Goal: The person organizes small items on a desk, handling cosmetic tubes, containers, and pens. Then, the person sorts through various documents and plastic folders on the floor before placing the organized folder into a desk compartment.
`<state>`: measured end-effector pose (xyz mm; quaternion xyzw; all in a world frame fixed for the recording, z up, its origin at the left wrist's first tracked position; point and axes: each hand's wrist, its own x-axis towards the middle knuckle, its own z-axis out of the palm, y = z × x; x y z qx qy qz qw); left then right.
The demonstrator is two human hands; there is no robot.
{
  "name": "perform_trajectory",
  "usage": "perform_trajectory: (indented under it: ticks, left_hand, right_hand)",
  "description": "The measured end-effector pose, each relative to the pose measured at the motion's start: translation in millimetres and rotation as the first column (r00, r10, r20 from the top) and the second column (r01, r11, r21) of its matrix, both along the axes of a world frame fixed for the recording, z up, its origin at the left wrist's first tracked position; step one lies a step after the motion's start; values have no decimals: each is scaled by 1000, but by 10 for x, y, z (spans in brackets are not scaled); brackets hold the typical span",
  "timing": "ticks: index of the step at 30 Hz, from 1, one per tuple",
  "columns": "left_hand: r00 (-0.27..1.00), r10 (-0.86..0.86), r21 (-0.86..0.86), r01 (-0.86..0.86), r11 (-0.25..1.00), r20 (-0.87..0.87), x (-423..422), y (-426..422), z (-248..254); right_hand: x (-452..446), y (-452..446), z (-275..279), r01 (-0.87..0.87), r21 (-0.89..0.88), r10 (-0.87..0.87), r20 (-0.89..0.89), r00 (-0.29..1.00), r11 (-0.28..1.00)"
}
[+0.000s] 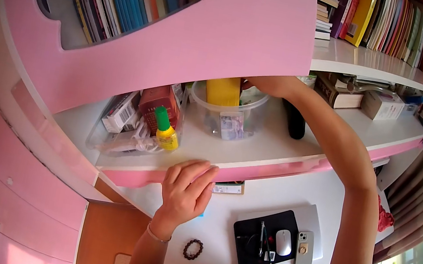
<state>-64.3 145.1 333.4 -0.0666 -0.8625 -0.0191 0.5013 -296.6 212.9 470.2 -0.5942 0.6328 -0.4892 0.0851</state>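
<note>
My right hand reaches under the pink panel, over a clear round plastic tub on the shelf. Its curled fingers are at the right edge of a yellow box that stands in the tub; the panel hides part of the hand and the box top. A small picture card shows on the tub's front. Below, my left hand is open and empty, fingers stretched toward the shelf's front edge. Nearest to it is a yellow bottle with a green cap, leaning in a clear tray.
Boxes, one dark red, crowd the tray. Right of the tub lies a black object. On the desk below are a black pad, mouse, phone and bead bracelet. Books fill the upper shelf.
</note>
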Motion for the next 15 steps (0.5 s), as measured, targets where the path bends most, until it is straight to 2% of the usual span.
perform_trajectory:
  ticks: [1, 3, 7, 8, 9, 13, 15]
  left_hand:
    - [1000, 2, 3, -2, 1000, 6, 1, 3, 0]
    - [1000, -11, 13, 11, 1000, 9, 7, 2, -2]
    - [1000, -7, 23, 7, 1000, 4, 5, 1, -21]
    - [1000, -5, 30, 5, 1000, 8, 3, 2, -27]
    - [1000, -6, 28, 6, 1000, 4, 2, 0, -28]
    - [1000, -6, 31, 6, 1000, -2, 2, 3, -30]
    - [1000, -7, 35, 7, 999, -2, -3, 8, -30]
  right_hand:
    - [49, -9, 42, -2, 3, 2, 6, 1000, 1000]
    - [135, -39, 77, 75, 20, -69, -231, 971, 997]
    - [11, -205, 87, 74, 167, -58, -100, 993, 983]
    - [-13, -198, 61, 100, 50, -78, -338, 938, 994]
    - [-34, -191, 39, 94, -74, -119, -552, 825, 993]
    - [-74, -182, 10, 68, -161, -150, -579, 802, 985]
    - [-48, -143, 14, 115, -179, -202, -609, 767, 977]
